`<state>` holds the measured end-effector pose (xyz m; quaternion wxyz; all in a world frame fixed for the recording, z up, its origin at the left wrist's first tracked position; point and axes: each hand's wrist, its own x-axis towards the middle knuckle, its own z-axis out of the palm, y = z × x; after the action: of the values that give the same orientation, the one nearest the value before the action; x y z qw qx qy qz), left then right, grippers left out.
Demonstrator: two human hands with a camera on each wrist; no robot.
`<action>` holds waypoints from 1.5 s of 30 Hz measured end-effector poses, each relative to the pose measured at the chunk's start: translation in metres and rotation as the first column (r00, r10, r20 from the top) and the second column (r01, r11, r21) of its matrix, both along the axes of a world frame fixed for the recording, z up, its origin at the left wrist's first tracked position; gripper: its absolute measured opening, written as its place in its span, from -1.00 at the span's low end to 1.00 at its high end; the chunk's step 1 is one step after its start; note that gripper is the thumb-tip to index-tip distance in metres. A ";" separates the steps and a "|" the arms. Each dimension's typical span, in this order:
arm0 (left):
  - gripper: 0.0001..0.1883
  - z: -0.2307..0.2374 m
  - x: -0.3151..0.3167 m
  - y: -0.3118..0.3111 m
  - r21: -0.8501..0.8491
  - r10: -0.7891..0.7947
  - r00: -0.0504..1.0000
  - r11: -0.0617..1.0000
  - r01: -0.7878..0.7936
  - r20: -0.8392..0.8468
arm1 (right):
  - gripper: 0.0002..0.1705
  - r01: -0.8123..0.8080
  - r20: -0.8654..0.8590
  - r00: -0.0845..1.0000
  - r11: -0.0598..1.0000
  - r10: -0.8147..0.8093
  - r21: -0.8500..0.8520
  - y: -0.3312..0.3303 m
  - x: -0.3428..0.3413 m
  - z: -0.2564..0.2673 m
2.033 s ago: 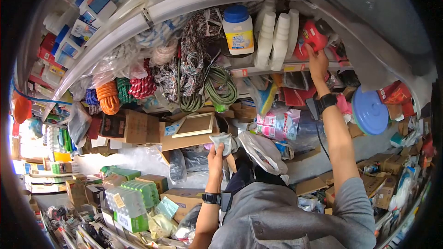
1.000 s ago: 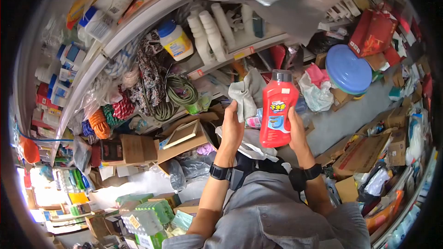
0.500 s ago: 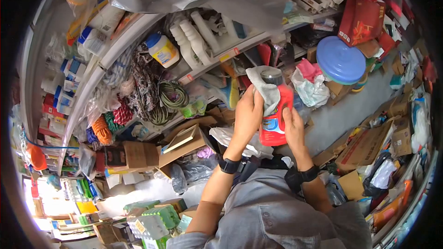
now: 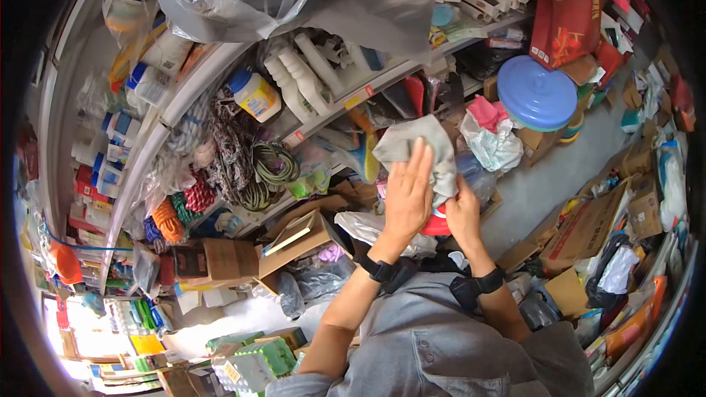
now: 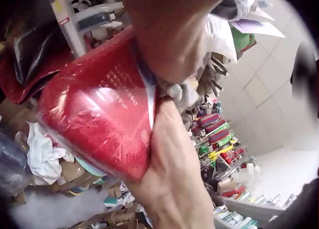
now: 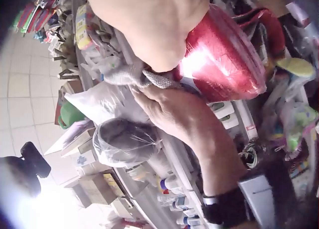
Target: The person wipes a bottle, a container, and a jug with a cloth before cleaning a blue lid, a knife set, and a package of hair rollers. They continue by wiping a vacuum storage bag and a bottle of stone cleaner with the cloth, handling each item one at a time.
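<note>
A red bottle (image 4: 435, 225) is mostly hidden in the head view; its red body (image 5: 99, 104) fills much of the left wrist view and shows in the right wrist view (image 6: 222, 59). Over its upper part lies a grey cloth (image 4: 415, 140), also visible at the hands in the right wrist view (image 6: 159, 80). My left hand (image 4: 409, 202) rests on the cloth with straight fingers, pressing it against the bottle. With my right hand (image 4: 464, 217) I grip the bottle's side; the cloth and bottle hide part of those fingers.
A shelf edge (image 4: 382, 88) with white bottles (image 4: 301, 81) and a blue-capped jar (image 4: 257, 99) runs behind the hands. Clear plastic (image 4: 235, 0) hangs above. A blue lid (image 4: 537, 93) is at right, cardboard (image 4: 585, 228) below it, coiled ropes (image 4: 274, 165) at left.
The right hand brought the red bottle from the shelf to in front of the body. The left hand moved the cloth onto it, and its fingers now lie straighter over the cloth.
</note>
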<state>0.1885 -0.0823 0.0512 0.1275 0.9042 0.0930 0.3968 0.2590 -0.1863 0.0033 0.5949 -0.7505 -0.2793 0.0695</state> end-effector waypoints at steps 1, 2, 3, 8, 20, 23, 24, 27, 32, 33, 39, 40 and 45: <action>-0.36 0.008 0.000 0.002 0.034 -0.066 0.996 0.997 0.068 -0.066 | -0.75 -0.002 0.033 0.999 0.998 0.004 -0.056 -0.001 0.000 -0.005; -0.37 0.016 0.003 0.004 0.064 -0.129 0.983 0.988 0.138 -0.134 | -0.74 -0.040 0.009 0.999 0.995 0.041 -0.097 -0.002 0.003 -0.028; -0.41 0.022 0.007 0.006 0.068 -0.159 0.974 0.983 0.172 -0.162 | -0.74 -0.034 0.009 0.999 0.995 0.035 -0.096 -0.004 0.001 -0.027; -0.57 0.018 0.027 0.009 0.179 -0.188 0.953 0.956 0.233 -0.238 | -0.70 0.041 -0.060 0.997 0.999 -0.042 -0.026 -0.006 -0.004 -0.026; -0.84 0.026 0.053 0.020 0.164 -0.370 0.866 0.883 0.440 -0.335 | -0.55 -0.023 -0.142 0.990 0.986 -0.001 -0.168 -0.022 -0.001 -0.027; -0.82 0.029 0.046 0.022 0.186 -0.436 0.856 0.850 0.493 -0.279 | -0.55 -0.063 -0.233 0.972 0.989 0.030 -0.135 -0.023 -0.002 -0.025; -0.79 0.031 0.044 0.022 0.192 -0.446 0.851 0.842 0.504 -0.279 | -0.56 -0.041 -0.249 0.968 0.997 0.022 -0.073 -0.022 -0.003 -0.025; -0.71 0.033 0.036 0.025 0.172 -0.467 0.825 0.828 0.534 -0.318 | -0.59 -0.028 -0.261 0.965 0.998 0.015 -0.049 -0.024 -0.003 -0.028; -0.63 0.036 0.025 0.023 0.142 -0.435 0.828 0.850 0.507 -0.354 | -0.64 -0.029 -0.260 0.966 0.997 0.010 -0.070 -0.027 0.000 -0.019; -0.61 0.035 0.023 0.021 0.143 -0.417 0.842 0.862 0.486 -0.343 | -0.64 -0.027 -0.314 0.949 0.997 0.005 -0.067 -0.028 0.000 -0.016; -0.53 0.019 0.009 0.007 -0.005 -0.359 0.884 0.927 0.375 -0.300 | -0.66 0.103 -0.395 0.916 0.993 -0.070 0.063 -0.029 0.003 -0.045; -0.52 0.012 0.005 0.004 -0.026 -0.334 0.898 0.940 0.341 -0.287 | -0.65 0.183 -0.428 0.895 0.979 -0.127 0.092 -0.029 0.002 -0.040; -0.62 -0.024 -0.014 -0.018 -0.476 -0.210 0.969 0.871 0.125 -0.130 | -0.58 0.169 -0.400 0.908 0.982 -0.122 0.084 -0.037 0.027 -0.041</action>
<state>0.1744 -0.1003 0.0276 0.3651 0.8837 0.1170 0.2685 0.2860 -0.2233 -0.0379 0.6853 -0.7038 -0.1010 0.1575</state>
